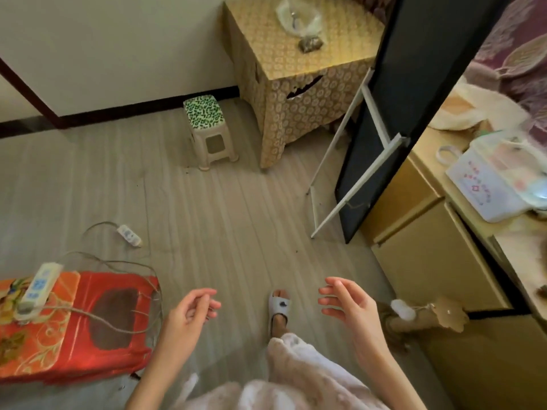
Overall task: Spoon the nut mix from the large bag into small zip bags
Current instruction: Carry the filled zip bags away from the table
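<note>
- Hands low in near view over the floor: left hand [194, 309] with fingers loosely curled, holding nothing; right hand [347, 303] with fingers spread wide, holding nothing.
- Large bag [299, 17] lies on far patterned surface [340, 45], well apart from both hands.
- Small filled zip bag [310, 44] just beside it, near side.
- Green-topped stool [207, 125] left of surface.

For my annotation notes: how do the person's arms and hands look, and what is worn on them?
Both the left hand and the right hand are bare: no gloves, rings or watch visible. The forearms are uncovered, without sleeves. Below them shows a pale fluffy garment.
</note>
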Tool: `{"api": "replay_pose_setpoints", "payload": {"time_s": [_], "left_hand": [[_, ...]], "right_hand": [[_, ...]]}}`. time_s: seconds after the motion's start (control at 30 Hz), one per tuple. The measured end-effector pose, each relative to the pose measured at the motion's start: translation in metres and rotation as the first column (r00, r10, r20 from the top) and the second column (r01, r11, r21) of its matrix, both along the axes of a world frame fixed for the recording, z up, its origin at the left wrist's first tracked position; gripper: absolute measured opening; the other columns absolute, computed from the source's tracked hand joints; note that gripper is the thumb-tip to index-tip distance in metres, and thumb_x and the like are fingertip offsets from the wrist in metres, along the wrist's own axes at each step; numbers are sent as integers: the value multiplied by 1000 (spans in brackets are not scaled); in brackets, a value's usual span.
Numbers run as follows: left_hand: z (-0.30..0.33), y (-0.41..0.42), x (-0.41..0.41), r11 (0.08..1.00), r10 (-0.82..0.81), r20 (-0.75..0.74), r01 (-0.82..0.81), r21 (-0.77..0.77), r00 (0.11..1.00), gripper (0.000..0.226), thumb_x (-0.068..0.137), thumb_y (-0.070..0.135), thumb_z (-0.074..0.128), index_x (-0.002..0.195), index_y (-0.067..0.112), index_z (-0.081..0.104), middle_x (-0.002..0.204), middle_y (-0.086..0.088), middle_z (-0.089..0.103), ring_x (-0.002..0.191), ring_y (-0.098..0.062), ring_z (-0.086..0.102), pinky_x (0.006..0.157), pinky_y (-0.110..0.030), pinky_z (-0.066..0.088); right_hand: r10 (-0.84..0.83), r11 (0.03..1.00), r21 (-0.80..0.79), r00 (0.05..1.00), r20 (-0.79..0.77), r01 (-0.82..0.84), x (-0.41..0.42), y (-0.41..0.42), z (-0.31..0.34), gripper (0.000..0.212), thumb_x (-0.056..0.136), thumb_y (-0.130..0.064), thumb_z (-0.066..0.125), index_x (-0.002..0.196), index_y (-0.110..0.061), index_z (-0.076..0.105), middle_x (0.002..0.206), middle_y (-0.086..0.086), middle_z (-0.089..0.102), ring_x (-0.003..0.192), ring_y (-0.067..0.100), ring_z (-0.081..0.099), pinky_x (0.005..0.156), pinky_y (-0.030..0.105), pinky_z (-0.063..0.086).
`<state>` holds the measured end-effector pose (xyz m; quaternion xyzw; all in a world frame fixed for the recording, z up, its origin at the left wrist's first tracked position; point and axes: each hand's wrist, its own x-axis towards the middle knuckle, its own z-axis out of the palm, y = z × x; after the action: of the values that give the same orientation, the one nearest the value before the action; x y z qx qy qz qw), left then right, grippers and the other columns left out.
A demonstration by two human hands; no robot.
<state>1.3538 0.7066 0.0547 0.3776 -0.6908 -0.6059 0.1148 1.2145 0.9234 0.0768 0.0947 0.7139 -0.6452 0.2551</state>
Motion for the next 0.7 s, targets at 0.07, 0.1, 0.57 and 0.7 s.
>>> {"api": "replay_pose_setpoints", "payload": {"time_s": [0.07, 0.1, 0.57, 0.7], "left_hand": [[2, -13, -33, 998, 70, -22, -69, 5, 997, 17, 92, -4, 45, 90, 3, 61, 74, -11, 66, 54, -2, 61, 55, -10, 49], [3, -19, -50, 995, 96, -31, -96, 5, 995, 17, 92, -4, 45, 90, 3, 61, 74, -12, 65, 54, -2, 61, 56, -10, 49], [-17, -106, -217, 986, 154, 78, -159, 58, 985, 21, 92, -3, 43, 86, 7, 61, 72, -10, 66, 52, -3, 62, 52, -10, 49], [-27, -147, -278, 986, 121, 88, -130, 106, 989, 21, 93, -4, 41, 89, 4, 59, 74, -13, 65, 51, -4, 61, 52, -11, 48]], "right_hand": [[34, 999, 6, 999, -12, -34, -43, -12, 4, 19, 96, -12, 49, 92, -6, 67, 78, 11, 69, 67, 19, 64, 61, 28, 51], [48, 999, 9, 999, -19, -48, -64, -17, 6, 19, 96, -12, 49, 93, -6, 67, 78, 11, 69, 67, 20, 64, 62, 30, 51], [23, 996, 87, 995, 97, -32, -257, -91, 9, 19, 96, -14, 48, 97, -6, 65, 89, 17, 67, 79, 28, 62, 69, 33, 51], [-30, 996, 89, 994, 102, 20, -310, -126, 2, 20, 95, -13, 50, 97, -2, 66, 87, 18, 68, 75, 27, 63, 66, 32, 51]]}}
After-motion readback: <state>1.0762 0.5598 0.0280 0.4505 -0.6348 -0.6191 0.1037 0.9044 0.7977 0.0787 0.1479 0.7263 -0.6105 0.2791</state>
